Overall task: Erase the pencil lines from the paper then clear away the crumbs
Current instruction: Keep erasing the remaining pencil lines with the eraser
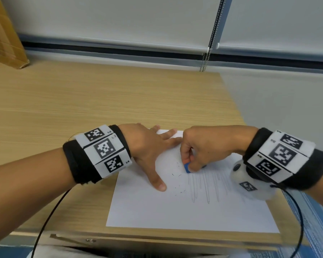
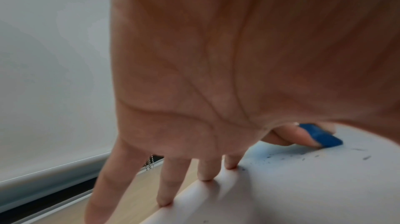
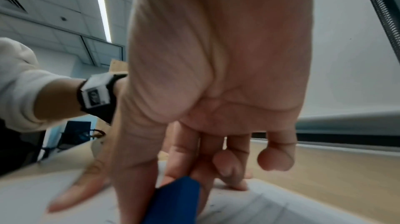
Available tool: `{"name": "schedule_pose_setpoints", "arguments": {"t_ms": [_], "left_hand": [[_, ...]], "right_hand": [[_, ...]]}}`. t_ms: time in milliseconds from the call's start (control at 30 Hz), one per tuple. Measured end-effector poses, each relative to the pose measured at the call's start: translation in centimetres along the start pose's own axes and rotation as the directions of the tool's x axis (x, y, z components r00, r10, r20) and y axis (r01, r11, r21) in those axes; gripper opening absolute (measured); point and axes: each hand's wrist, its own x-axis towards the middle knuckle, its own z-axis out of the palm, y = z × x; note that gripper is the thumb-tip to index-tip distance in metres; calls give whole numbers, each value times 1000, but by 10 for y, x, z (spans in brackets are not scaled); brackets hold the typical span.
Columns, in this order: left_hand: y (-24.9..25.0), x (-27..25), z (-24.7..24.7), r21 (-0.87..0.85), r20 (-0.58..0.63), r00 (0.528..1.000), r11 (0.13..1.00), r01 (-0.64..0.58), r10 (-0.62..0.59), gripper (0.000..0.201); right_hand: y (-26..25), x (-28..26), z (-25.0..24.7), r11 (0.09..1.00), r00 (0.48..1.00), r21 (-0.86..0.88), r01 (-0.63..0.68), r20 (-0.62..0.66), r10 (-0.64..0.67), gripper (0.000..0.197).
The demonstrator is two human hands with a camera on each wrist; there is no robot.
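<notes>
A white sheet of paper (image 1: 175,211) lies on the wooden desk near its front right corner. Grey pencil lines (image 1: 207,187) run down its right half. My right hand (image 1: 203,148) pinches a blue eraser (image 1: 186,167) and presses its tip on the paper just left of the lines. In the wrist views the eraser (image 2: 320,136) (image 3: 175,200) shows between thumb and fingers. My left hand (image 1: 149,148) lies flat with spread fingers on the paper's upper left part, its fingertips (image 2: 205,174) pressing the sheet's far edge. Dark eraser crumbs (image 1: 178,183) (image 2: 303,157) are scattered between thumb and eraser.
The wooden desk (image 1: 82,101) stretches left and back. A cardboard piece (image 1: 4,32) leans at the far left. A window blind with a bead chain (image 1: 205,60) hangs behind. The desk's right edge (image 1: 237,108) runs close to the paper. A black cable (image 1: 50,215) trails from my left wrist.
</notes>
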Motion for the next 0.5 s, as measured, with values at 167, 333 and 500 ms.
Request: {"name": "schedule_pose_setpoints", "arguments": {"t_ms": [167, 333, 500], "left_hand": [[1, 1, 1, 5, 0, 1000, 1000, 6, -6, 132], [0, 2, 2, -20, 8, 1000, 1000, 1, -1, 131], [1, 1, 2, 7, 7, 1000, 1000, 11, -11, 133]], "right_hand": [[-3, -4, 6, 1000, 1000, 15, 8, -2, -8, 5], [-4, -4, 3, 1000, 999, 9, -3, -44, 4, 8], [-13, -12, 11, 999, 997, 6, 44, 62, -45, 8]]}}
